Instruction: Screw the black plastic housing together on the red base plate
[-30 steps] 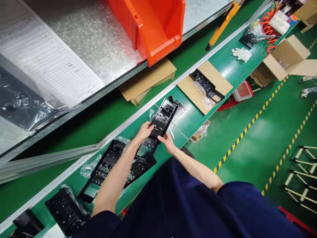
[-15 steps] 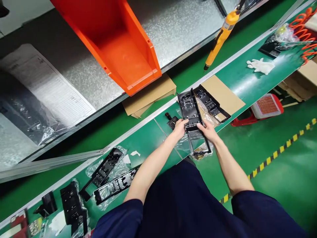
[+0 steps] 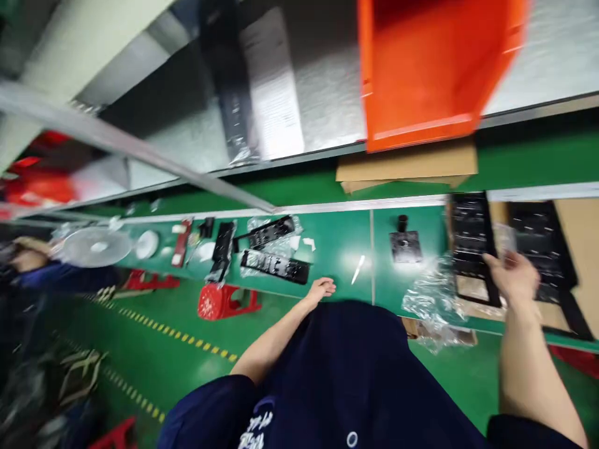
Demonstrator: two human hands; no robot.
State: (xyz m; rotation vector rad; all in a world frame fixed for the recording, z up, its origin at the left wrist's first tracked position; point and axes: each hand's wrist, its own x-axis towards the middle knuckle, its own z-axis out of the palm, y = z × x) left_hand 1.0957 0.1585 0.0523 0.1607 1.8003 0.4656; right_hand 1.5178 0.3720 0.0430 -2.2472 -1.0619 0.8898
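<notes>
A long black plastic frame (image 3: 469, 246) lies at the right end of the green belt (image 3: 337, 243), partly over a cardboard sheet (image 3: 578, 218). My right hand (image 3: 513, 279) rests on the frame's right rail with its fingers loosely apart, somewhat blurred. A second black frame (image 3: 538, 240) lies just right of it on the cardboard. My left hand (image 3: 320, 290) is at the belt's near edge, fingers stretched out, holding nothing. A small black part (image 3: 405, 243) and a white sliver (image 3: 358, 269) lie between the two hands.
Crumpled clear bags (image 3: 428, 302) hang off the belt edge. Bagged black frames (image 3: 274, 266) lie further left. An orange bin (image 3: 435, 68) overhangs folded cardboard (image 3: 407, 163). A red stool (image 3: 222, 300) stands below. Another person's arm (image 3: 28, 262) is at the far left.
My view has swung left. My left hand let go of the black frame and dropped back to the belt edge. The frame now lies on the belt under my right hand.
</notes>
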